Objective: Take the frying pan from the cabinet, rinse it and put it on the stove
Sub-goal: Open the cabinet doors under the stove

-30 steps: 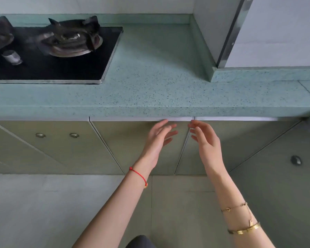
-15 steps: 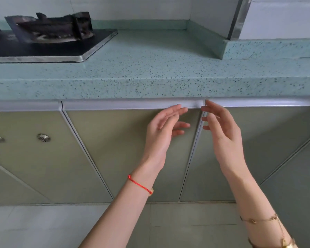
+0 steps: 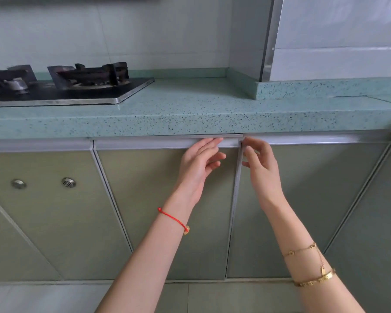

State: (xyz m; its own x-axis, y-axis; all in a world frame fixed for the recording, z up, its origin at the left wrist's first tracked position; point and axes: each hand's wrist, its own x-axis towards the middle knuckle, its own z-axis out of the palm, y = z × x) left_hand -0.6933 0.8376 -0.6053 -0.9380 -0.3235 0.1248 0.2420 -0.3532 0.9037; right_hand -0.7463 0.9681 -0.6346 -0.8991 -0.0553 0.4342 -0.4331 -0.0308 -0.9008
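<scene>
left grip (image 3: 199,163) lies open, straight fingertips touching the top rail (image 3: 145,144) of the shut middle cabinet door (image 3: 158,199). right grip (image 3: 260,163), loosely curled and holding nothing, touches the door seam at its 3 o'clock. frying pan is hidden from view. stove (image 3: 77,91) sits at 10 o'clock on the surface (image 3: 190,105).

**Both hands at the cabinet door tops**

Left hand (image 3: 198,164) raised, straight fingertips touching the silver rail (image 3: 145,143) atop the middle cabinet door (image 3: 158,199). Right hand (image 3: 262,166) just beside it, fingers loosely bent at the upper left corner of the neighbouring door (image 3: 303,188). Speckled green countertop (image 3: 190,109) directly above; stove (image 3: 88,86) at its left end.
</scene>
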